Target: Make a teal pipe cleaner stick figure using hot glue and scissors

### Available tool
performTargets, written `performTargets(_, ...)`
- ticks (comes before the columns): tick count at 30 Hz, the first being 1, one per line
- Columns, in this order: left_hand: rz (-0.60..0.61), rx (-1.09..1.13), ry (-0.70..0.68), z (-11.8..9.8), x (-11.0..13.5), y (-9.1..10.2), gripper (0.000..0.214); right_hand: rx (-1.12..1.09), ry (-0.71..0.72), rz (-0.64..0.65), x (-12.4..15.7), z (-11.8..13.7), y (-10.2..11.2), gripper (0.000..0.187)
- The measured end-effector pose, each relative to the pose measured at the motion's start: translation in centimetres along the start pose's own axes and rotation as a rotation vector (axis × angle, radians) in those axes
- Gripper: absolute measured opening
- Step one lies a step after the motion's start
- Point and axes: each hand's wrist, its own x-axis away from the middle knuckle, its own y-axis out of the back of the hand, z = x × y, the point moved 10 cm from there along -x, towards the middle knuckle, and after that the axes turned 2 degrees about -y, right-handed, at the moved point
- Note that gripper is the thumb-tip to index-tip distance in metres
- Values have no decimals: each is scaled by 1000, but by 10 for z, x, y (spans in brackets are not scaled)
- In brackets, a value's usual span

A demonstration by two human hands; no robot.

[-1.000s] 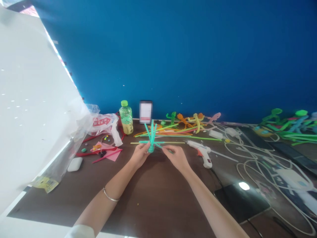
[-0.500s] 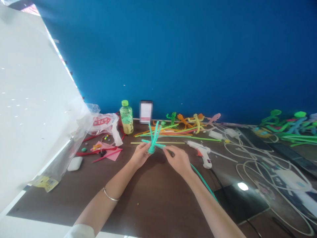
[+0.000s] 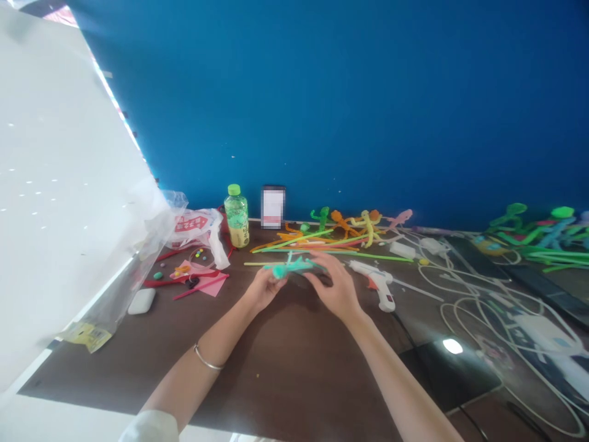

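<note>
My left hand [image 3: 261,290] pinches a turquoise pipe-cleaner figure [image 3: 294,266] by its rounded, wound end. The figure lies sideways, its loose stems pointing right and one short stem sticking up. My right hand [image 3: 338,288] curls its fingers and thumb around the tips of those stems; the exact contact is partly hidden behind the fingers. Both hands are just above the dark brown table [image 3: 271,350]. Just right of my right hand rests a white hot glue gun [image 3: 380,285].
Loose pipe cleaners [image 3: 317,245] and small pipe-cleaner figures [image 3: 367,226] lie along the blue wall. A green-capped bottle [image 3: 237,218] and a phone [image 3: 273,207] stand at the back. Left are a plastic bag [image 3: 196,227] and white case [image 3: 142,301]; right, white cables [image 3: 453,313] and a black pad [image 3: 442,380].
The turquoise figure has tipped from stems-up to lying sideways, stems to the right. My right hand has moved from pinching one stem to reaching over the bunch of stem tips.
</note>
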Motion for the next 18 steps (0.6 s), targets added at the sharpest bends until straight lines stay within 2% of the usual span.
performTargets(3, 20, -38, 74, 8, 2, 0, 18, -10, 26, 217, -6, 2, -25, 45)
performTargets(5, 68, -54, 103, 11, 4, -6, 15, -71, -25, 285, -7, -3, -39, 45)
performTargets(7, 115, -53, 105, 10, 5, -12, 16, -146, -125, 286, -8, -12, -46, 33)
performTargets(9, 128, -71, 34, 3, 5, -15, 17, -224, -247, 234, -8, -23, -46, 20)
performTargets(11, 95, -141, -118, -12, 5, -14, 17, -309, -341, 196, -8, -29, -45, 19)
performTargets(14, 77, -265, -268, -24, 7, -16, 22, -413, -407, 274, -7, -27, -51, 22)
performTargets(16, 125, -307, -254, -18, 7, -21, 25, -419, -424, 335, -6, -25, -56, 21)
performTargets(18, 156, -331, -217, -11, 5, -22, 25, -367, -436, 312, -5, -28, -55, 22)
